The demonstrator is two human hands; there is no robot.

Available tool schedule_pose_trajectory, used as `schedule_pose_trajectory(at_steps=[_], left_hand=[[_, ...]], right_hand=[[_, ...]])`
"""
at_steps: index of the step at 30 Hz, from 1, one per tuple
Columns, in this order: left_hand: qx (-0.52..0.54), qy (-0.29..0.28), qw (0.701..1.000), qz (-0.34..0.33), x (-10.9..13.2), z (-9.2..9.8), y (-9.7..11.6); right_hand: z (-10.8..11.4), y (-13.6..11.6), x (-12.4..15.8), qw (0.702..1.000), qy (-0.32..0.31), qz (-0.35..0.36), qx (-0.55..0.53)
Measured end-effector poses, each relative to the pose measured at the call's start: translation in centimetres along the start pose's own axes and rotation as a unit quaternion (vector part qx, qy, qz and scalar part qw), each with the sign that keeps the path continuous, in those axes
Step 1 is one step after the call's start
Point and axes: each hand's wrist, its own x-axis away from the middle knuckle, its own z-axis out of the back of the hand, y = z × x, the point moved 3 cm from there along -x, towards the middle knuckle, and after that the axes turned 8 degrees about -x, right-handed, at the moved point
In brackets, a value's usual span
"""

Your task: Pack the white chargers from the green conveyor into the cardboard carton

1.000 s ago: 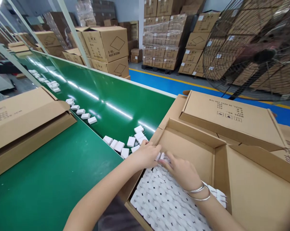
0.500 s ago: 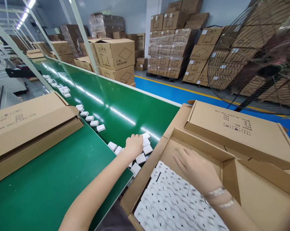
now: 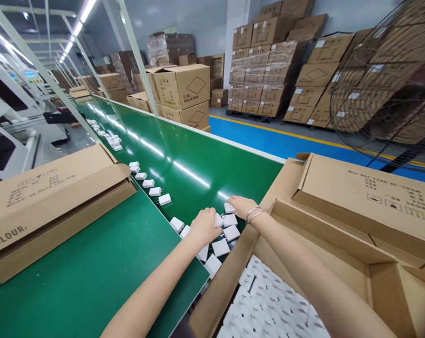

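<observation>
A good lift calls for a grip on the flat sides, clear of the prongs — and a slow one, as neighbours sit close enough to be nudged. The left hand [image 3: 202, 227] seems to have thumb and fingers closed round a plug [image 3: 218, 220]. At two o'clock from it, the right hand [image 3: 242, 206] has its fingers bent together onto another plug; whether the thumb pinches from beneath, I cannot tell. Both plugs are over the belt [image 3: 198, 150]. Loose plugs [image 3: 221, 247] lie at four o'clock from the left hand, and a line trails off towards ten. They are white, blocky, plain — thin prongs show on some. More stand tightly packed in the open carton [image 3: 229, 277], at five o'clock from the right hand.
</observation>
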Motion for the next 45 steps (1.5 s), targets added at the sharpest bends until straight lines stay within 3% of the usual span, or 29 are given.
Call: schedule_pose_trajectory(at_steps=[4,7,12,17,20,26,30,34,40,42,45], left_hand=[[0.04,0.015,0.998,-0.041,-0.3,-1.0,3.0],[0.08,0.036,0.994,-0.066,-0.4,-1.5,4.0],[0.157,0.092,0.975,-0.125,1.1,-1.6,1.8],[0.15,0.118,0.979,-0.068,2.6,-1.8,-0.8],[0.125,0.095,0.986,-0.048,2.2,-2.6,0.1],[0.028,0.031,0.996,-0.08,0.4,-4.1,3.5],[-0.009,0.004,0.997,-0.079,0.0,-3.2,3.7],[-0.037,-0.017,0.996,-0.081,1.3,-2.0,2.6],[-0.064,-0.071,0.991,-0.089,3.0,-2.5,2.5],[-0.065,-0.076,0.991,-0.086,3.3,-1.5,2.5],[-0.065,-0.07,0.991,-0.09,5.1,1.9,1.0]], right_hand=[[0.9,1.7,0.5,1.0,0.007,-0.011,-0.019],[0.9,2.0,1.9,0.999,-0.007,0.006,-0.034],[-0.5,0.7,3.2,0.998,-0.048,0.022,-0.043],[-1.9,-0.4,2.2,0.997,-0.051,0.001,-0.053],[-1.5,0.3,2.2,0.997,-0.033,-0.019,-0.07],[1.2,2.8,4.7,0.988,0.032,-0.002,-0.151],[2.8,2.7,6.8,0.971,0.073,0.029,-0.226],[3.3,1.9,8.2,0.952,0.1,0.047,-0.285],[2.7,0.8,8.6,0.937,0.084,0.064,-0.334],[2.7,0.3,8.6,0.939,0.075,0.07,-0.329],[2.9,-1.0,8.9,0.949,0.052,0.08,-0.3]])
